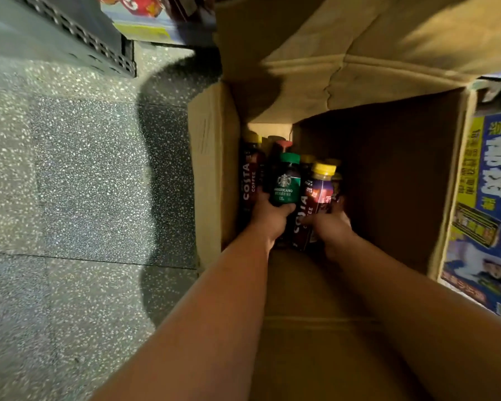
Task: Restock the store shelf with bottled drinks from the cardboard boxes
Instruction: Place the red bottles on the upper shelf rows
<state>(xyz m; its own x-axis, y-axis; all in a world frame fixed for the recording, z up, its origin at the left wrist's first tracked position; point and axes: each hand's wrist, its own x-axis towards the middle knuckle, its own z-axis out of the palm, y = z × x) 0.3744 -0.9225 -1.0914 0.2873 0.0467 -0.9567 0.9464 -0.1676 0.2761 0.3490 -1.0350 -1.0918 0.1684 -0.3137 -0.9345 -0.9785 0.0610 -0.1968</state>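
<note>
cardboard box (211, 169): left hand (269, 218) grips green-capped starbucks bottle (284, 183), right hand (330, 230) grips yellow-capped purple bottle (320, 189).

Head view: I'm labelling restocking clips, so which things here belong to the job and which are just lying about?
Job: open brown cardboard box; green-capped Starbucks bottle in left hand; yellow-capped purple bottle in right hand; dark Costa Coffee bottles.
Lying about: blue-and-yellow printed carton; speckled grey floor tiles.

Retail shop aisle.
Black perforated metal shelf base (78, 33) on speckled grey floor (70, 183); brown cardboard box (211, 157) w/ branded coffee bottles (284, 183) sat by blue-yellow printed carton (486, 204).
</note>
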